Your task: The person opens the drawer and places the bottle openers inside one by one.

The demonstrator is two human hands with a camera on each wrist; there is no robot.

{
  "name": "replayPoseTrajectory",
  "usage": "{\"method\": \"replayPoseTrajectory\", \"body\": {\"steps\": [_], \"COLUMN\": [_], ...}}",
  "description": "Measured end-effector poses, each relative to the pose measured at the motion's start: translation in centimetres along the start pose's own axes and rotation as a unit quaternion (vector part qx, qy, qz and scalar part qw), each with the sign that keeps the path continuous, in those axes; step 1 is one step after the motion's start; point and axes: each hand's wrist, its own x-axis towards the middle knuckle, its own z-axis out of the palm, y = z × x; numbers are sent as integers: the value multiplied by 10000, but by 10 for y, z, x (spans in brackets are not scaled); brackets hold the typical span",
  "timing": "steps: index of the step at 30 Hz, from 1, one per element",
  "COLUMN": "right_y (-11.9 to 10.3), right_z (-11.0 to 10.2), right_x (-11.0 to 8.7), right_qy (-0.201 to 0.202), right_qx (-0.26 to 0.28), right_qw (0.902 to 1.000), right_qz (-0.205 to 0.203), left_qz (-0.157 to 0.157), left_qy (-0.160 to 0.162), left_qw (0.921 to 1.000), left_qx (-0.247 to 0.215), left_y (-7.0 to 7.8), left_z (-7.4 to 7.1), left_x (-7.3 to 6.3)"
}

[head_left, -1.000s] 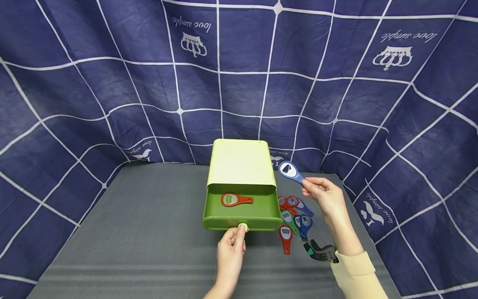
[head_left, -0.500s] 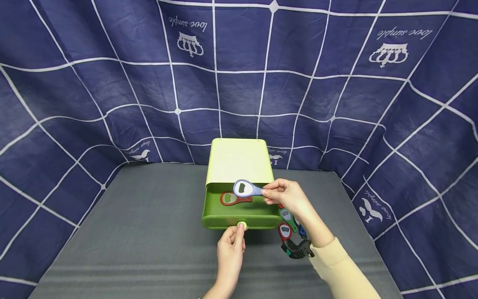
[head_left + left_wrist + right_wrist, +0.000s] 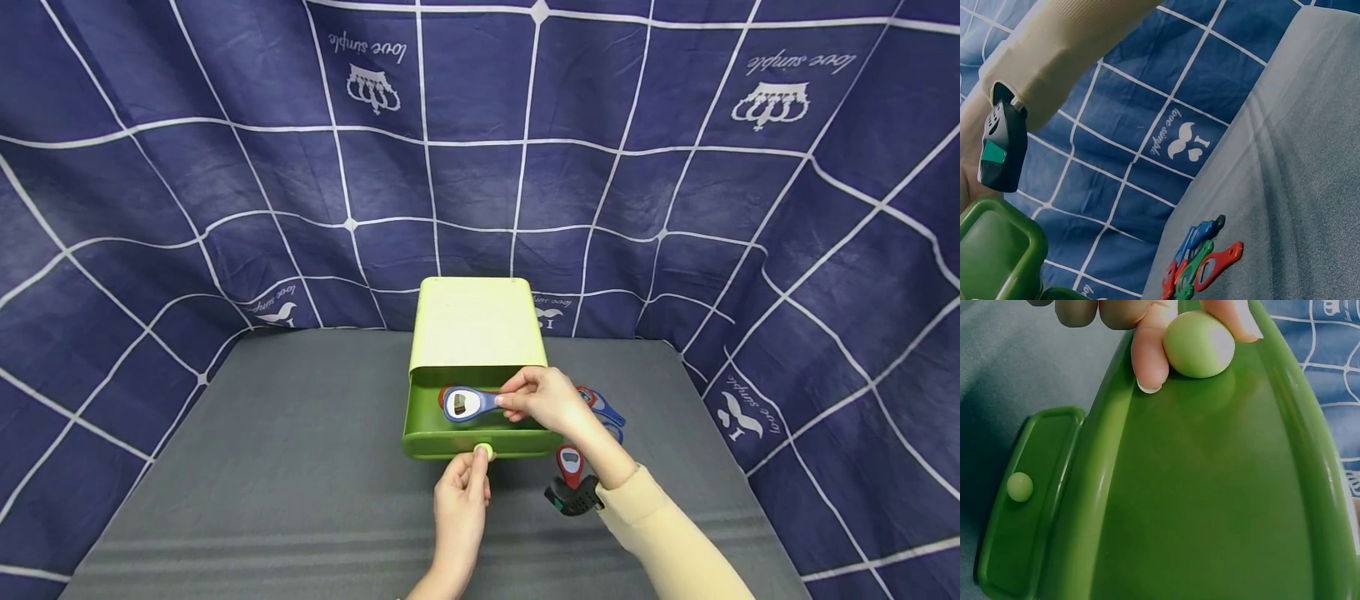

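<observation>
My left hand pinches the pale green knob of a pulled-out green drawer; its fingertips also show around the knob in the right wrist view. Over the drawer, my right hand pinches a blue bottle opener by its handle end, the rounded head pointing left. Beneath that opener lies a red bottle opener, mostly hidden, inside the drawer. The drawer belongs to a light green box.
To the right of the box lie several loose bottle openers, among them a red one and a green one, partly hidden by my right arm in the head view. A lower drawer is below the pulled-out one. A blue checked curtain hangs behind.
My right hand has carried the blue bottle opener leftward and down from beside the box to over the drawer. My left hand keeps its hold on the knob.
</observation>
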Motion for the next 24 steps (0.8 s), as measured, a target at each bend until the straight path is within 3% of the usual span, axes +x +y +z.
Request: {"method": "replayPoseTrajectory", "body": {"steps": [9, 16, 20, 24], "right_y": [0, 0, 0, -1], "right_z": [4, 7, 5, -3], "right_x": [4, 4, 1, -4], "right_qy": [-287, -350, -182, 268], "right_qx": [-381, -1197, -1634, -1251], "right_qw": [9987, 9921, 9864, 9915], "right_qz": [153, 109, -4, -222], "left_qz": [-71, -191, -170, -81], "left_qy": [3, 12, 19, 19], "left_qw": [10000, 9998, 9998, 9999], "left_qx": [27, 110, 109, 74], "left_y": [0, -2, -2, -1], "left_z": [0, 1, 1, 0], "left_x": [1, 1, 1, 0]}}
